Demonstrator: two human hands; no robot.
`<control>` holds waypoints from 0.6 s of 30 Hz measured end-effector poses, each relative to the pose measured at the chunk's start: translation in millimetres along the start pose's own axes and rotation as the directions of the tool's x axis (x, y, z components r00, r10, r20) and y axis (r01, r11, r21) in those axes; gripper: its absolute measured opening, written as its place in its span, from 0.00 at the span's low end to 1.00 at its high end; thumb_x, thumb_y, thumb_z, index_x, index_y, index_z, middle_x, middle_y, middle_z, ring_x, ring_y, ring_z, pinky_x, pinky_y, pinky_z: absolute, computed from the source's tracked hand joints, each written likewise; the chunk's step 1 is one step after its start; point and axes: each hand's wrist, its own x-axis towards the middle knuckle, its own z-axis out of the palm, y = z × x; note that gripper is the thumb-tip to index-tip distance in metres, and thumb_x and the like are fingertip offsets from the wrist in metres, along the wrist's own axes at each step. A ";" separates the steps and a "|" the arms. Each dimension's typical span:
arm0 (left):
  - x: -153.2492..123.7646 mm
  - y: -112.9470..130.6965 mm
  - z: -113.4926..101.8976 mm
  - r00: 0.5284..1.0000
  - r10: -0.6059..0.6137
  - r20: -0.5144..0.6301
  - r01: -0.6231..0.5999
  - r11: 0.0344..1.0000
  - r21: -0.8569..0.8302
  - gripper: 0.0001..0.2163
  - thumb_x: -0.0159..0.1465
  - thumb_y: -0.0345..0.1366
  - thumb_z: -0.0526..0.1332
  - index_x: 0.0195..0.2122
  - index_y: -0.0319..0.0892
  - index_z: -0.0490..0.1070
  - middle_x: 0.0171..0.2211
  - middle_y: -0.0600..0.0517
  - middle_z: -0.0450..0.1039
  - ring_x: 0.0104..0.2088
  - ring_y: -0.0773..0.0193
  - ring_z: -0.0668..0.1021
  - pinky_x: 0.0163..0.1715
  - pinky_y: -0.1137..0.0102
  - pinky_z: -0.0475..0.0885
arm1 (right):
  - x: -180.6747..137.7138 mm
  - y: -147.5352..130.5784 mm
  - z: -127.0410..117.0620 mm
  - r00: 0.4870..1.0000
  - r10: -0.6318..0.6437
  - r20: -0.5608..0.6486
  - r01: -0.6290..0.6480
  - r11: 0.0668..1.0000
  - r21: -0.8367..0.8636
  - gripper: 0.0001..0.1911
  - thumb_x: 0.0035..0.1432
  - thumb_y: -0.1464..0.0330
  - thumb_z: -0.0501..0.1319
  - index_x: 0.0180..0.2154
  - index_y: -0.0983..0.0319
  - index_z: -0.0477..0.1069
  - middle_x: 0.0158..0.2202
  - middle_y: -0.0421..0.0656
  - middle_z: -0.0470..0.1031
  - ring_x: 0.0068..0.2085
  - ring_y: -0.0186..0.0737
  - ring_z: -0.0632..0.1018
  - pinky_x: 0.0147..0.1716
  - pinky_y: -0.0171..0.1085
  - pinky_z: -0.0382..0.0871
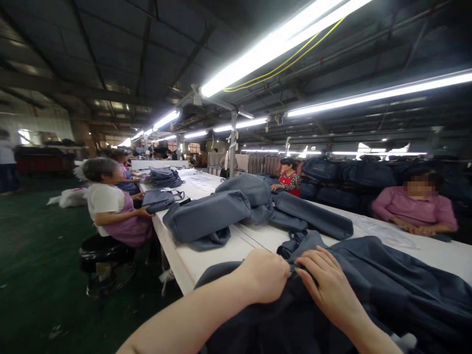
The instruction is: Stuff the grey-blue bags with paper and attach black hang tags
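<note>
Currently, L grip [267, 275]: clamped on dk-grey bag [295, 314]
R grip [324, 275]: fingertips at same spot; pinched or not, can't tell
Tabletop [199, 260]: white, long, bag at near end
Room: strip lights [273, 44], green floor [44, 275]

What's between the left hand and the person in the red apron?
In the head view, grey-blue cloth bundles lie on the white table between the left hand and the person in red.
</note>
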 end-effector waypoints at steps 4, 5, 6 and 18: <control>-36.5 -9.2 10.0 1.000 -0.001 0.009 0.001 0.999 0.051 0.04 0.62 0.31 0.55 0.34 0.41 0.69 0.30 0.48 0.74 0.27 0.57 0.77 0.23 0.66 0.71 | -8.1 8.7 6.7 0.992 -0.042 -0.119 0.037 0.998 -0.047 0.12 0.65 0.63 0.54 0.31 0.59 0.69 0.29 0.41 0.73 0.34 0.39 0.74 0.55 0.48 0.61; -49.0 -13.1 14.4 1.000 -0.011 0.013 0.010 0.997 0.076 0.03 0.61 0.29 0.56 0.34 0.41 0.68 0.30 0.48 0.74 0.27 0.57 0.76 0.23 0.66 0.71 | -9.2 10.8 7.4 0.988 -0.052 -0.142 0.044 0.997 -0.059 0.12 0.65 0.63 0.55 0.30 0.59 0.69 0.28 0.40 0.72 0.32 0.39 0.73 0.54 0.48 0.61; -63.0 -17.9 19.2 0.999 -0.028 0.017 0.027 0.994 0.102 0.04 0.61 0.28 0.56 0.35 0.41 0.68 0.31 0.49 0.73 0.27 0.57 0.76 0.23 0.65 0.71 | -9.7 12.5 7.7 0.985 -0.061 -0.159 0.050 0.996 -0.071 0.12 0.65 0.64 0.55 0.29 0.60 0.69 0.27 0.40 0.71 0.32 0.39 0.73 0.53 0.47 0.62; -290.8 -72.3 121.2 0.854 -0.503 0.135 0.489 0.864 0.123 0.16 0.65 0.25 0.48 0.46 0.40 0.72 0.39 0.44 0.75 0.38 0.56 0.77 0.37 0.65 0.71 | -8.3 1.3 18.1 0.993 0.026 -0.111 -0.049 0.976 -0.212 0.15 0.64 0.69 0.52 0.23 0.60 0.65 0.24 0.42 0.69 0.31 0.39 0.70 0.53 0.43 0.65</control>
